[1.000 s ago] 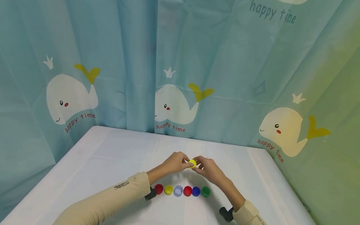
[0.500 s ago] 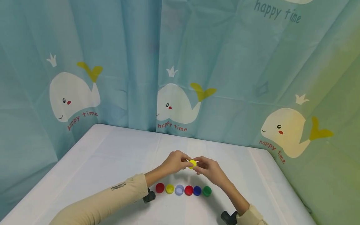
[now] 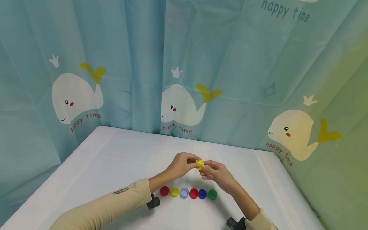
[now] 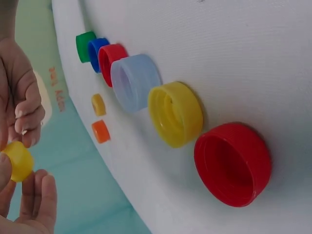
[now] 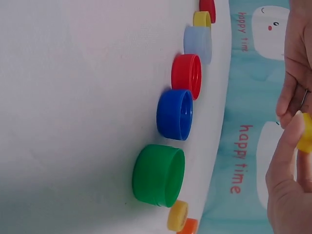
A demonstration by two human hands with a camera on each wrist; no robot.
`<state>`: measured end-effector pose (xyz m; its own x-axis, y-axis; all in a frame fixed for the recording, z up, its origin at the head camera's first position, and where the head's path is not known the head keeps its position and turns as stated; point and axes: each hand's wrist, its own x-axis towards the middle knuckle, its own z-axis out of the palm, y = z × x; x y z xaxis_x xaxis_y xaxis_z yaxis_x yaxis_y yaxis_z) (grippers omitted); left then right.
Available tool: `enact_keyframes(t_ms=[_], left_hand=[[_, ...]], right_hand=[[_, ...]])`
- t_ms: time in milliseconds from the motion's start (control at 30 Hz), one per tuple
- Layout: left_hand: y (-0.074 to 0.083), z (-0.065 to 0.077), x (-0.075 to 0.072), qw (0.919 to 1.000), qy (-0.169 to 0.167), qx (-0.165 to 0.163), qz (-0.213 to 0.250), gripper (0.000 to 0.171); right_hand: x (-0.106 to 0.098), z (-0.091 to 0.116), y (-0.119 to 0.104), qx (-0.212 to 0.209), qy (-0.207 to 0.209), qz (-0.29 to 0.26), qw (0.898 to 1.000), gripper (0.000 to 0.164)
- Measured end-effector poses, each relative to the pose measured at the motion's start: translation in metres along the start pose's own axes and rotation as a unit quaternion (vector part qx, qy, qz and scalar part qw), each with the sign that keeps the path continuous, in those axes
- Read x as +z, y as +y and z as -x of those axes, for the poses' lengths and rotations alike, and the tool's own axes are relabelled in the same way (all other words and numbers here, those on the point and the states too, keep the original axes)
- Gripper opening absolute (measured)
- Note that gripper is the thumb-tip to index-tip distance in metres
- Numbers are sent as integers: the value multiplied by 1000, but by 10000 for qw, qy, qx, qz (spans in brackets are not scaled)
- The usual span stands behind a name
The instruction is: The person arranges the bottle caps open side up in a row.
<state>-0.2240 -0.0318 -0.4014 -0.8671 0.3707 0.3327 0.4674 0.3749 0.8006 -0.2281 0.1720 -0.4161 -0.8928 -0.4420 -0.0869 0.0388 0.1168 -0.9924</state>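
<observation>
My left hand (image 3: pixel 184 164) and right hand (image 3: pixel 218 174) meet above the table, both pinching one small yellow bottle cap (image 3: pixel 199 164). In the left wrist view, the left thumb lies across the front of this cap (image 4: pixel 20 162). The right wrist view has the right thumb and a finger on either side of it (image 5: pixel 305 134). Below the hands stands a row of caps, openings up: red (image 3: pixel 164 191), yellow (image 3: pixel 174 192), pale translucent blue (image 3: pixel 184 193), red (image 3: pixel 194 193), blue (image 3: pixel 202 194) and green (image 3: pixel 212 194).
Behind the row lie a small yellow cap (image 4: pixel 98 105) and an orange cap (image 4: pixel 101 131), hidden by the hands in the head view. Black wrist mounts (image 3: pixel 153 202) hang near the cuffs. A whale-print curtain (image 3: pixel 138 80) borders the white table (image 3: pixel 120 153).
The yellow cap has turned between the fingers, its face now more tilted. The right fingers have shifted on its edge, with the other fingers curling below. The row of caps stays put.
</observation>
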Motion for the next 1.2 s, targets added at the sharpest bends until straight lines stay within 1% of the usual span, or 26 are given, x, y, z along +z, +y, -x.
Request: enact_keyframes(t_ms=[67,200,300,433,500,567,733,833,967,1067,1133,1200], left_hand=[[1,1,1,10000,-3,66,6,17],[1,4,5,9998,22,157,-82,17],[2,5,7,9998,-18,217,-43,17],[2,6,8,9994,-124,298,131,13],[2,6,8,9991,-165,345,153,11],[3,5,9,9989,-221,387,118,9],[1,4,15,9980,-365,486,-154,5],[-1,5,18,9969,-421,546,-383,5],[-2,6,21,9952,-494,628,-567,6],[-2,5,23,9941,-572,656,-653,5],[0,5,24,9932,-674,666,-680,5],[1,4,24,9920,-780,662,-744,5]], right_hand=[[-1,1,0,53,-56,-384,9992,41],[-3,3,3,-22,-240,-708,9972,24],[-5,5,5,-206,-343,-608,9973,13],[-7,7,7,-433,-337,-248,9982,10],[-7,9,8,-448,-258,-83,9986,11],[-8,11,10,-360,-152,-37,9992,12],[-10,16,15,-111,73,32,9999,16],[-10,19,18,-42,196,247,9995,22],[-11,21,19,66,321,353,9988,34],[-13,23,19,-25,261,561,9981,44],[-15,24,18,-138,167,847,9962,48],[-16,26,16,-269,98,1205,9923,47]])
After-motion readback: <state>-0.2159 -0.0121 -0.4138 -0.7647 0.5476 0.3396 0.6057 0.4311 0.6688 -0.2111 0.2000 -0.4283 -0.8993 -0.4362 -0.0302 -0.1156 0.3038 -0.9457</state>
